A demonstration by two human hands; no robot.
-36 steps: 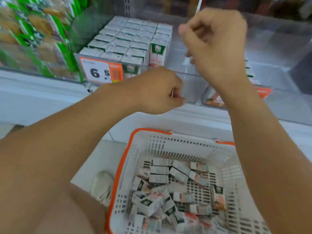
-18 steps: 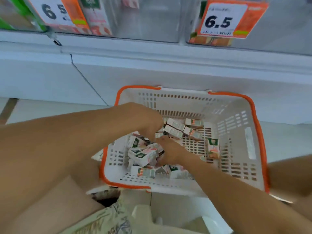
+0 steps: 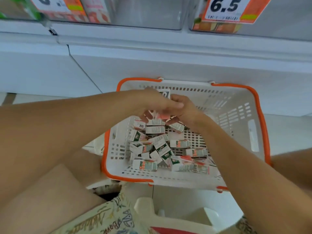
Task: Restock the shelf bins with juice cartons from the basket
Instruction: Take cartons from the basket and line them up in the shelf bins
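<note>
A white basket with an orange rim (image 3: pixel 260 119) stands on the floor below the shelf. Several small juice cartons (image 3: pixel 155 130) lie jumbled in its bottom. My left hand (image 3: pixel 152 105) and my right hand (image 3: pixel 184 109) are pressed together above the far side of the pile. Between them they clasp a small bunch of juice cartons (image 3: pixel 163 117); one white edge shows above the knuckles and pink ends show below the fingers. How many cartons each hand holds is hidden. The clear shelf bins (image 3: pixel 148 16) run along the top edge.
A price tag reading 6.5 (image 3: pixel 226 7) hangs on the right bin, with orange-printed cartons (image 3: pixel 216 27) behind it. Another tag (image 3: pixel 57 4) marks the left bin. The white shelf ledge (image 3: pixel 168 41) juts out above the basket. A white plastic stool (image 3: pixel 168 215) and my knees lie below.
One second ago both hands were up at the shelf bin. Half a second ago they were down in the carton pile. Now they have risen slightly, closed together on cartons.
</note>
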